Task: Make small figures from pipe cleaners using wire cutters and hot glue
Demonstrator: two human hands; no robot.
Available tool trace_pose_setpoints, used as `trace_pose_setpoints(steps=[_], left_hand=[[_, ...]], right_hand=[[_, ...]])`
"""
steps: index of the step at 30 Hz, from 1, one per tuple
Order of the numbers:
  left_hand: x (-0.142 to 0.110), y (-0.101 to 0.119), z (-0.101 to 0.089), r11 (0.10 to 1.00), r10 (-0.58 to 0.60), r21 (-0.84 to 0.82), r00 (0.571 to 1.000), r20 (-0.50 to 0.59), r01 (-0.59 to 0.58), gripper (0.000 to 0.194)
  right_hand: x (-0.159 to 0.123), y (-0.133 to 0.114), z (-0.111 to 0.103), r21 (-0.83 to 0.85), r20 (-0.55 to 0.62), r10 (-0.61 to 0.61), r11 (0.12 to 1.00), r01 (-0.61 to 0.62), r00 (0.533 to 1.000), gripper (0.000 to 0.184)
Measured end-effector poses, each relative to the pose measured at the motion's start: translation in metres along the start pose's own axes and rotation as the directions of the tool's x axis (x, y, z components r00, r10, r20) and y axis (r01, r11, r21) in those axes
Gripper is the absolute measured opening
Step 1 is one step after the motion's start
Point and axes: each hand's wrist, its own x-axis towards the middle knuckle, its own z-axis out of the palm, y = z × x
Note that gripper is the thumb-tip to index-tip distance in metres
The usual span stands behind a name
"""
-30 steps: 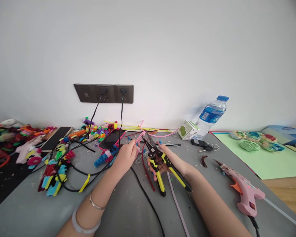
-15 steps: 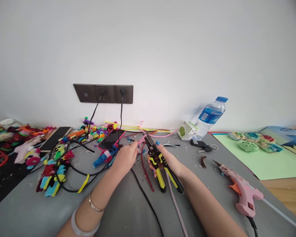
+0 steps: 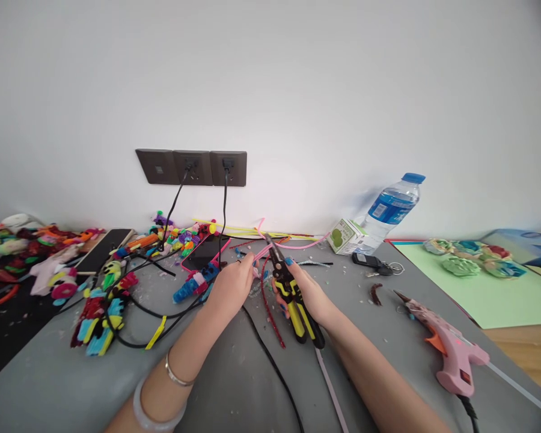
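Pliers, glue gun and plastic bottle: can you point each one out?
Pliers [image 3: 292, 308], head view: on a yellow handle.
Glue gun [image 3: 454, 350], head view: on its pink body.
Plastic bottle [image 3: 391, 208], head view: on its blue label.

I can't read any txt: marks on bottle label [image 3: 391, 207] too blurry, print on green/wht box [image 3: 341, 237] just L of bottle [image 3: 379, 231] too sm.

The left hand [image 3: 234, 281] hides part of the pink strip [image 3: 264, 251] it pinches; whether the tip of the pliers [image 3: 294, 316] touches it is too small to tell. Below the right hand [image 3: 310, 291], a lilac strip [image 3: 331, 385] leaves the bottom edge, its upper end hidden; well to that hand's right, a black cord [image 3: 469, 412] is cut off.
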Motion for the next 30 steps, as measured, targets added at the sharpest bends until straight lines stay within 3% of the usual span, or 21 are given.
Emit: trace_pose_setpoints(steps=[3, 6, 9, 13, 17, 19, 22, 26, 30], left_hand=[[0.001, -0.001, -0.001, 0.999, -0.051, -0.006, 0.999, -0.004, 0.051, 0.03], [0.001, -0.003, -0.001, 0.995, -0.032, -0.098, 0.999, -0.021, 0.03, 0.029], [0.0, -0.001, -0.001, 0.962, 0.009, -0.272, 0.999, -0.036, -0.019, 0.033], [-0.003, 0.003, 0.0, 0.882, 0.057, -0.466, 0.997, -0.056, -0.077, 0.039], [-0.004, 0.004, 0.003, 0.792, 0.05, -0.605, 0.996, -0.068, -0.081, 0.045], [-0.003, 0.003, 0.005, 0.771, 0.05, -0.633, 0.997, -0.056, -0.074, 0.045], [-0.002, 0.002, 0.007, 0.783, 0.073, -0.617, 0.997, -0.032, -0.077, 0.041], [-0.002, 0.005, 0.011, 0.768, 0.121, -0.637, 0.992, 0.035, -0.071, 0.035], [-0.004, 0.009, 0.015, 0.626, 0.172, -0.779, 0.966, 0.194, 0.045, 0.025]], right_hand=[[0.006, 0.0, -0.005, 0.044, -0.056, 0.039, 0.998, -0.037, 0.998, 0.072], [0.006, -0.008, -0.016, 0.133, 0.033, 0.064, 0.989, -0.068, 0.997, 0.075], [-0.002, -0.023, -0.029, 0.154, 0.064, -0.006, 0.988, -0.004, 0.998, 0.078], [-0.013, -0.037, -0.043, 0.106, -0.128, -0.118, 0.986, 0.132, 0.985, 0.076], [-0.014, -0.035, -0.056, -0.105, -0.35, -0.248, 0.969, 0.225, 0.903, 0.061], [-0.012, -0.031, -0.06, -0.333, -0.448, -0.296, 0.931, 0.15, 0.843, 0.05], [-0.007, -0.024, -0.061, -0.556, -0.558, -0.272, 0.824, -0.109, 0.784, 0.041], [0.003, -0.017, -0.058, -0.635, -0.633, -0.197, 0.686, -0.356, 0.749, 0.052], [0.011, -0.009, -0.058, -0.689, -0.671, -0.212, 0.53, -0.493, 0.71, 0.06]])
